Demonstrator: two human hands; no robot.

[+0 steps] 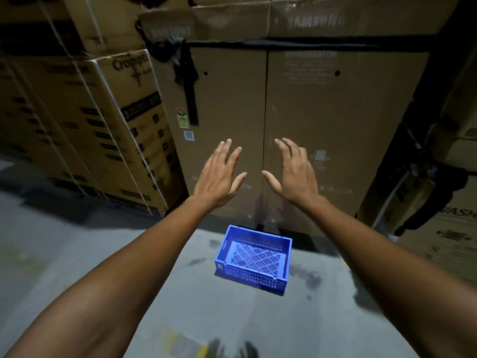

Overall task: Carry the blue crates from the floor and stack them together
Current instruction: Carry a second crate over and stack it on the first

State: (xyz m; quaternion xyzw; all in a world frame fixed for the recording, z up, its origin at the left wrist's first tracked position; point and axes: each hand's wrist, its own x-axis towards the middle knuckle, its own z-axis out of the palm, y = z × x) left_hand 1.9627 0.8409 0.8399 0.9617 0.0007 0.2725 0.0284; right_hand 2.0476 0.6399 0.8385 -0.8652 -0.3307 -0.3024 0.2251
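One blue plastic crate [254, 259] with perforated walls and a lattice bottom sits empty on the grey concrete floor, close to the foot of tall cardboard boxes. My left hand [220, 175] and my right hand [294, 173] are stretched out in front of me, above and beyond the crate, backs up and fingers spread. Both hold nothing and touch nothing. The two arms frame the crate from either side. No other blue crate is in view.
Tall brown cardboard appliance boxes [304, 130] form a wall straight ahead. Strapped cartons [85, 125] are stacked at left, more boxes [451, 236] at right. The concrete floor [77, 254] spreads at left and in front, with yellow marking [185, 344] near my feet.
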